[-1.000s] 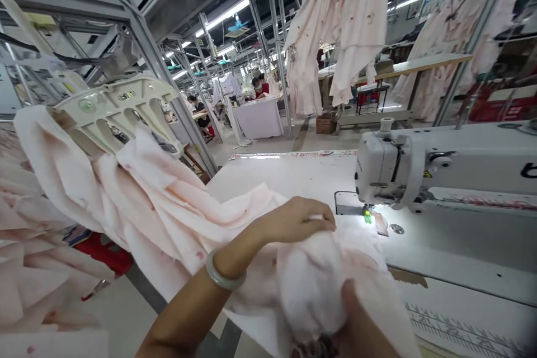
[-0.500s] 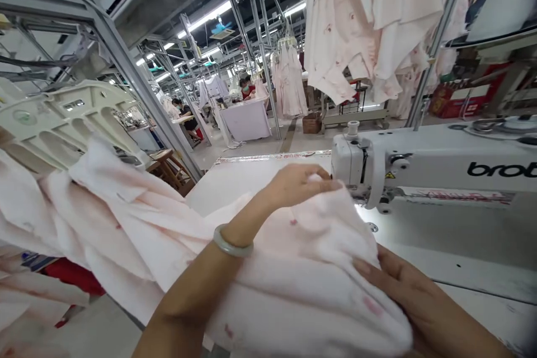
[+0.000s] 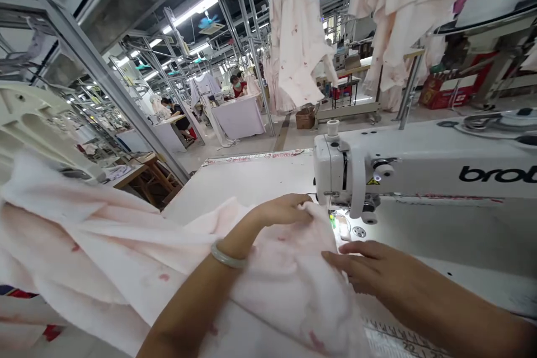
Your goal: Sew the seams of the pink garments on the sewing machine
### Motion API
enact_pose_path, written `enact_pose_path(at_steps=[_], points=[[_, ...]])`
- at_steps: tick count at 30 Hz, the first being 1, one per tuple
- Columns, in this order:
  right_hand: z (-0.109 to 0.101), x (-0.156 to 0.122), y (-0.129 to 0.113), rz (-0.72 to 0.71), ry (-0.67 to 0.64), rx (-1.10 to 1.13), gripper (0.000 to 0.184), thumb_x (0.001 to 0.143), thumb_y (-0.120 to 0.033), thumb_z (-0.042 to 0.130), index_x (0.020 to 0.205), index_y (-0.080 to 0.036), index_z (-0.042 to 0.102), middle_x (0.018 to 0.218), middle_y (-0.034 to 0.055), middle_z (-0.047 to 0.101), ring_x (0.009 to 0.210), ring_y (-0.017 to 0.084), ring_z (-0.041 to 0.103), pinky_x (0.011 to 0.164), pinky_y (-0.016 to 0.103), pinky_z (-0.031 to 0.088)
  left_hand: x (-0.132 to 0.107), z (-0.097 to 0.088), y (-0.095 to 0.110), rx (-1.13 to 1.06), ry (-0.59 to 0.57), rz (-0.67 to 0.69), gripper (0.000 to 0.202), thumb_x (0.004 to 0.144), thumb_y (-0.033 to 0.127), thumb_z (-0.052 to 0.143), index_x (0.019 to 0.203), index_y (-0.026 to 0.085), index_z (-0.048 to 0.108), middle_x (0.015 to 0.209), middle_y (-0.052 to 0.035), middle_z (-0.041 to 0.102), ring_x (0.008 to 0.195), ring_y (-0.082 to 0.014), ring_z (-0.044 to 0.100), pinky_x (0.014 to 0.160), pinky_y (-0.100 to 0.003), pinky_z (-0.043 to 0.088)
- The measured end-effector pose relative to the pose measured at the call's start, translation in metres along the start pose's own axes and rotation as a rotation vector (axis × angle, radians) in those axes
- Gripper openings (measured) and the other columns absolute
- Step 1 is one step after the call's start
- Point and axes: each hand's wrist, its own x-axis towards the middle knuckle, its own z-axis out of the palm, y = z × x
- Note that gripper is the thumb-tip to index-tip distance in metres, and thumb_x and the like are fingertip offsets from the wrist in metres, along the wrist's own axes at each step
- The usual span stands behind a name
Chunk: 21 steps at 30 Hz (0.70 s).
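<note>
The left hand [image 3: 281,210] curls its fingers over a soft fold of thick, fleecy pale pink fabric [image 3: 285,285], gathering it into a loose hump. The right hand [image 3: 363,268] stays open, with fingers slightly spread and resting flat on the cloth's edge. A smooth, pale stone bangle [image 3: 229,255] circles the left wrist. The fabric, blotched with darker pink marks, drapes in broad, rumpled folds across the white sewing table [image 3: 251,184] and spills over its near-left edge. Its bunched end lies just in front of the needle area of a white industrial sewing machine [image 3: 403,170], whose small light glows on the bed. A printed ruler scale [image 3: 398,338] runs along the table's near edge. Similar pink garments [image 3: 296,33] hang overhead from steel rails.
</note>
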Motion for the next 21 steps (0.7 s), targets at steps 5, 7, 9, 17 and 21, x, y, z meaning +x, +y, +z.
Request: enact_pose_path(at_steps=[5, 7, 9, 17, 21], points=[[0.0, 0.021, 0.006, -0.328, 0.115, -0.418, 0.039, 0.102, 0.001, 0.034, 0.113, -0.011, 0.07, 0.095, 0.0094, 0.076, 0.086, 0.025, 0.071, 0.088, 0.043, 0.054, 0.007, 0.006, -0.004, -0.297, -0.063, -0.094, 0.05, 0.085, 0.051, 0.074, 0.12, 0.015, 0.072, 0.11, -0.0091, 0.075, 0.096, -0.0236, 0.07, 0.085, -0.033, 0.056], [0.004, 0.019, 0.003, -0.309, 0.131, -0.378, 0.039, 0.104, 0.0, 0.033, 0.105, -0.013, 0.07, 0.087, 0.0076, 0.074, 0.079, 0.023, 0.068, 0.084, 0.041, 0.053, 0.014, 0.014, -0.005, -0.227, 0.001, -0.11, 0.044, 0.083, 0.051, 0.076, 0.11, 0.016, 0.075, 0.099, -0.005, 0.073, 0.09, -0.0215, 0.067, 0.08, -0.03, 0.053], [0.007, 0.014, 0.003, -0.279, 0.13, -0.315, 0.036, 0.105, -0.001, 0.035, 0.102, -0.014, 0.069, 0.087, 0.0069, 0.073, 0.076, 0.021, 0.066, 0.081, 0.039, 0.053, 0.022, 0.024, -0.007, -0.131, 0.041, -0.12, 0.035, 0.082, 0.05, 0.075, 0.097, 0.017, 0.074, 0.084, -0.0002, 0.068, 0.081, -0.0186, 0.063, 0.072, -0.027, 0.049], [0.025, 0.006, 0.021, -0.099, 0.087, -0.124, 0.027, 0.105, -0.008, 0.047, 0.125, -0.011, 0.064, 0.109, 0.0127, 0.076, 0.094, 0.025, 0.07, 0.079, 0.037, 0.059, 0.027, 0.044, -0.01, -0.033, 0.122, -0.073, 0.018, 0.076, 0.034, 0.076, 0.08, 0.019, 0.067, 0.076, 0.0022, 0.062, 0.077, -0.0167, 0.058, 0.071, -0.026, 0.044], [0.022, 0.007, 0.012, -0.125, 0.047, -0.099, 0.035, 0.099, 0.001, 0.042, 0.116, -0.015, 0.069, 0.106, 0.0087, 0.078, 0.092, 0.023, 0.071, 0.081, 0.036, 0.06, 0.008, 0.05, -0.005, 0.031, 0.106, -0.047, 0.017, 0.079, 0.033, 0.072, 0.074, 0.019, 0.062, 0.072, 0.004, 0.058, 0.074, -0.0143, 0.051, 0.067, -0.025, 0.039]])
